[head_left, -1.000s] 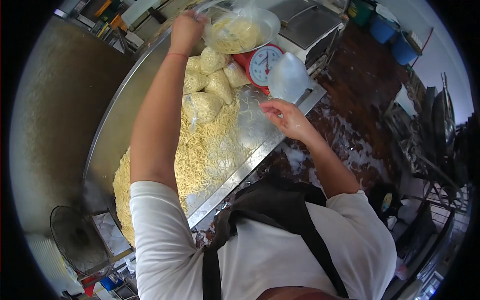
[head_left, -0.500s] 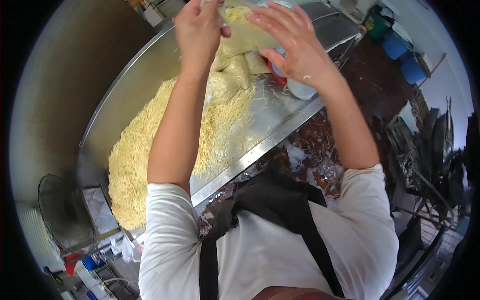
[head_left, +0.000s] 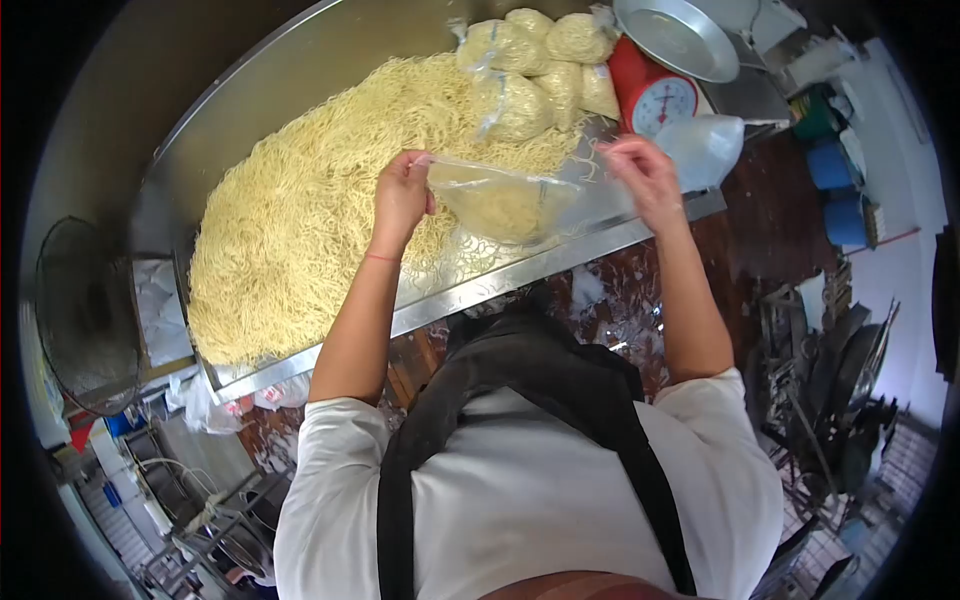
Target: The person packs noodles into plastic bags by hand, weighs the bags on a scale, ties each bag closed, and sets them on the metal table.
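My left hand (head_left: 405, 200) pinches one corner of a clear plastic bag (head_left: 500, 205) with pale yellow noodles showing in its lower part. The bag hangs over the near edge of a large noodle heap (head_left: 300, 220). My right hand (head_left: 645, 180) is right of the bag, apart from it, with bent, somewhat blurred fingers and nothing visible in them. Just beyond it are a stack of clear plastic bags (head_left: 705, 150) and a red dial scale (head_left: 650, 95). Several filled noodle bags (head_left: 515, 105) lie piled at the back of the heap.
The metal table (head_left: 500, 275) has a raised near edge. A round metal pan (head_left: 680, 40) sits on the scale. At the left stands a fan (head_left: 90, 310); blue buckets (head_left: 845, 220) are at the right, and the floor (head_left: 750, 230) looks wet.
The view has shifted, and both hands have come down nearer my body. The noodle bag has left the scale pan and now hangs from my left hand. My right hand has moved away from the bag.
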A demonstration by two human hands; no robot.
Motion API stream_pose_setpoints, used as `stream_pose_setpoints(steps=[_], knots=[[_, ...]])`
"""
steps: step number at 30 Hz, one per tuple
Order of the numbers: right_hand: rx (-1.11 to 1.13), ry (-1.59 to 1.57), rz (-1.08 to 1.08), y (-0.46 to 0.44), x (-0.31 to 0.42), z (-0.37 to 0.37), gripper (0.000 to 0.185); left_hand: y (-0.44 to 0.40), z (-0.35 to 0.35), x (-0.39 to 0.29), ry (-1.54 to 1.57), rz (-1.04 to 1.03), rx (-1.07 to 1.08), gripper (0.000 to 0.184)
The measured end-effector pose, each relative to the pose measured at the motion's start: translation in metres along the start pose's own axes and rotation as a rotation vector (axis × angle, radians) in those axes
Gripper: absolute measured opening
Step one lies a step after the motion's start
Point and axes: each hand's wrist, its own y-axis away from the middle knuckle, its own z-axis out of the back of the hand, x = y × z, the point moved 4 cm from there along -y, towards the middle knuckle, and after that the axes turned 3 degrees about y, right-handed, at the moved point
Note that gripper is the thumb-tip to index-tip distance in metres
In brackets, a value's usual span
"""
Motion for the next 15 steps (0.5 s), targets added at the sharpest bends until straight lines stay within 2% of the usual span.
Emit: stream_pose_setpoints(steps=[2, 4, 5, 6, 7, 9, 10, 13, 14, 15], knots=[[-0.012, 0.501, 0.158, 0.021, -0.098, -0.027, 0.058, 0.007, -0.001, 0.016, 0.000, 0.038, 0.001, 0.019], [0.121, 0.830, 0.204, 0.039, -0.113, -0.068, 0.085, 0.014, -0.021, 0.028, -0.026, -0.001, 0.065, 0.018], [0.272, 0.906, 0.176, 0.043, -0.093, -0.110, 0.097, 0.024, -0.038, 0.004, -0.088, -0.001, 0.143, 0.019], [0.136, 0.719, 0.122, 0.033, -0.072, -0.139, 0.087, 0.036, -0.053, -0.017, -0.148, 0.010, 0.215, 0.020], [0.007, 0.525, 0.055, 0.034, -0.061, -0.159, 0.077, 0.043, -0.063, -0.018, -0.147, -0.068, 0.293, 0.020], [0.078, 0.251, -0.001, 0.018, -0.084, -0.178, 0.063, 0.046, -0.074, -0.026, -0.158, -0.257, 0.460, 0.022], [0.110, 0.113, -0.027, 0.008, -0.093, -0.183, 0.056, 0.046, -0.066, -0.021, 0.037, -0.111, 0.560, 0.034], [0.198, 0.045, -0.170, -0.006, -0.096, -0.182, 0.039, 0.027, -0.029, 0.023, -0.403, -0.558, 0.120, 0.050], [0.207, 0.043, -0.094, -0.006, -0.076, -0.184, 0.042, 0.022, -0.028, 0.056, -0.420, -0.469, 0.219, 0.056], [0.219, 0.045, -0.013, -0.007, -0.046, -0.188, 0.047, 0.012, -0.036, 0.082, -0.516, -0.567, 0.314, 0.052]])
